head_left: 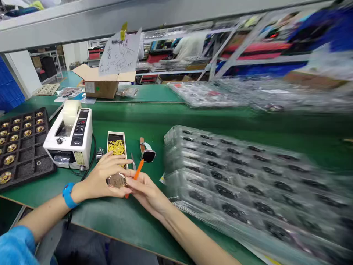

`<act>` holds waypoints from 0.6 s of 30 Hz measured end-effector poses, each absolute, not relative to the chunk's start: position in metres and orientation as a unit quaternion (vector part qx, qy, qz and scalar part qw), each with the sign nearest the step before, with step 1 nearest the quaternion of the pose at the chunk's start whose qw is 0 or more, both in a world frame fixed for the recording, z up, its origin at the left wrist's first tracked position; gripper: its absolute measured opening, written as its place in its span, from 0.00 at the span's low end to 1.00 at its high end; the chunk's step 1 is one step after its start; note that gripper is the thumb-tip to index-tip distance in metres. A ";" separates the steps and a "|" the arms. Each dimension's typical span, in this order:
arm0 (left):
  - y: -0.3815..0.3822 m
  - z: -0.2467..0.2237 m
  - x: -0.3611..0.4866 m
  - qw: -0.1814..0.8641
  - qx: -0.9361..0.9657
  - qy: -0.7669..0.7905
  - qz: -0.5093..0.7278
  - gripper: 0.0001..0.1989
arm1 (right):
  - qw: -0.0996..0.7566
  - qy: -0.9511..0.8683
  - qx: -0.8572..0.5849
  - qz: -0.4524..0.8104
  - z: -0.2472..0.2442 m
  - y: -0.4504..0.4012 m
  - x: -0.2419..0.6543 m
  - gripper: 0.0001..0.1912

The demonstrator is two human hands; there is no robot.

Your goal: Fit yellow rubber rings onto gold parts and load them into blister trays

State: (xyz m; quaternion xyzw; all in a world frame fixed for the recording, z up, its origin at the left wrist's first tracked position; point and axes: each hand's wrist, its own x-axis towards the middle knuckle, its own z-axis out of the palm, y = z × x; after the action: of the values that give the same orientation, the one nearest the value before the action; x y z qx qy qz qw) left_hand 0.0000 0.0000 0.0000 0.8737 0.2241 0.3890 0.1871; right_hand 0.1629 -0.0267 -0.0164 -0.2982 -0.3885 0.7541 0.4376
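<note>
My left hand [106,176], a blue band on its wrist, pinches a round rose-gold watch case [117,180] with the flat back turned up. At the case's right edge are the fingers of my right hand [145,187], which also grips a thin orange stick-like tool [138,169]. Whether that tool touches the case I cannot tell. Just beyond my hands lies a white-rimmed box [125,141] of yellow rings [116,147]. A square smartwatch [149,156] with a pale strap lies beside it, and tweezers [133,161] are between them.
A white tape dispenser [70,136] stands at left, next to a black foam tray [26,149] of gold watch cases. A small counter [100,154] sits by its cable. Stacked clear plastic trays [234,176] with black parts fill the right side. A cardboard box [100,89] stands behind.
</note>
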 end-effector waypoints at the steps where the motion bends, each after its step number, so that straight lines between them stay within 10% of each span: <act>1: -0.001 0.001 0.001 0.188 0.874 0.224 0.388 0.14 | 0.436 -0.389 -0.298 0.755 -0.017 -0.027 0.163 0.18; 11: 0.002 -0.003 0.004 0.205 0.875 0.211 0.384 0.11 | 0.425 -0.413 -0.293 0.750 -0.022 -0.027 0.161 0.19; 18: -0.039 0.043 -0.055 0.155 0.896 0.280 0.307 0.47 | 0.334 -0.689 -0.336 0.549 0.029 -0.012 0.188 0.20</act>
State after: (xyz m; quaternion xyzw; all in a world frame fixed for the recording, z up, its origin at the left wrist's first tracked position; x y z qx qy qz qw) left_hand -0.0551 -0.0388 0.0428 0.8963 0.2798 0.3073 0.1548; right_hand 0.1880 -0.0122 0.0293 -0.3358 -0.6892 0.5486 0.3337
